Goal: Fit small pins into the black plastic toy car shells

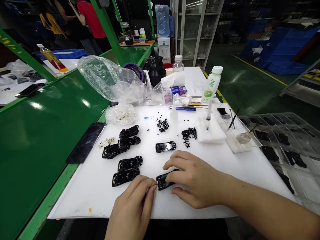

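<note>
A black toy car body [162, 181] lies on the white foam sheet near the front edge. My right hand [193, 178] steadies it, fingers over the top and thumb on the near side, covering its right part. At the car's left end, my left hand [136, 200] has thumb and forefinger pinched together. A tiny pale bit shows beside those fingertips; whether it is held or sits on the car I cannot tell. Another toy car body [165, 146] with a silvery middle lies just beyond. Several black toy car bodies [130, 163] rest to the left.
Piles of tiny black parts [189, 134] and pale parts [109, 141] lie on the foam. A syringe [208, 116] stands on a white block beside a clear tray [243, 140]. Behind are a plastic bag [120, 86] and a white bottle [212, 83]. Compartment trays [287, 146] sit right.
</note>
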A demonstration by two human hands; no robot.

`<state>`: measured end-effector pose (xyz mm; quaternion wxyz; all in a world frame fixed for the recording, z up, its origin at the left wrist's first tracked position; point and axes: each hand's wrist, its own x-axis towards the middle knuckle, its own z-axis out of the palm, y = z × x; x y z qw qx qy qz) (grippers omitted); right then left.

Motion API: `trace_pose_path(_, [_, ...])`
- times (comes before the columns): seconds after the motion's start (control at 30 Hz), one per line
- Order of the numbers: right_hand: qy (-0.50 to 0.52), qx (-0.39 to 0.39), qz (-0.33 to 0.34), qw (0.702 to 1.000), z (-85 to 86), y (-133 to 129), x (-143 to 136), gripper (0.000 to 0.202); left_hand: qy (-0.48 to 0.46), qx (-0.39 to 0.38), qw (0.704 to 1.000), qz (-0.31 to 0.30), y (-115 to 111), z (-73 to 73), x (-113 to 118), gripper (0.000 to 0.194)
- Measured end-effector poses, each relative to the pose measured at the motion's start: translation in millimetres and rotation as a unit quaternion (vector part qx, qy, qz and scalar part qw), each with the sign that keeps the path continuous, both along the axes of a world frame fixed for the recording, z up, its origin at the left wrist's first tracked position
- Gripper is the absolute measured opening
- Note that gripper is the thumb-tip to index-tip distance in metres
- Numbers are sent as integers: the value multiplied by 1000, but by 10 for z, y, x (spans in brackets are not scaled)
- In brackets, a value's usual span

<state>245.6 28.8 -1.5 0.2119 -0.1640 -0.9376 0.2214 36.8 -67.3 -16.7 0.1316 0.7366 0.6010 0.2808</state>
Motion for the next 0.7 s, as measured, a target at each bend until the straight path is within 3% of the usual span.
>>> trace_pose_path(0.27, [-54, 55, 4, 997, -87, -24, -39, 15, 69, 33, 997, 1, 23, -10, 25, 14])
trace_pose_path(0.7, [-22, 81, 2, 996, -141, -46, -65, 13, 139, 42, 989, -24, 7, 4, 14, 16])
